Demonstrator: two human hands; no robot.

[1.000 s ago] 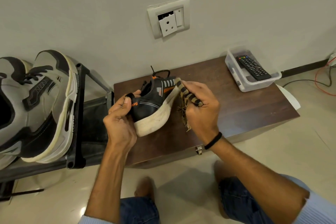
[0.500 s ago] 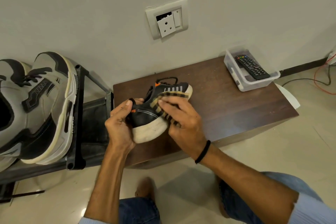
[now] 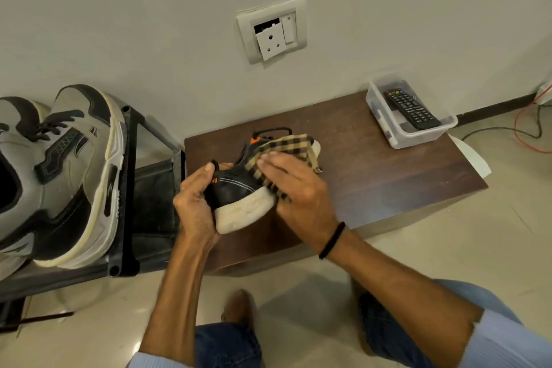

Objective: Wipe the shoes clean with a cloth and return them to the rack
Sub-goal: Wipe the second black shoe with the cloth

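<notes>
A small black shoe with a white sole and orange accents is held above the brown wooden table. My left hand grips its heel end. My right hand presses a tan and black checked cloth flat over the shoe's upper and toe, hiding most of the front. A pair of large grey and black sneakers stands tilted on the black metal rack at the left.
A clear plastic box holding a black remote sits at the table's far right corner. A wall socket is above the table. Cables lie on the floor at right. My knees and feet are below.
My right hand has brought the cloth from beside the shoe's toe onto its upper and spread it flat over the front. The left hand keeps its hold on the heel.
</notes>
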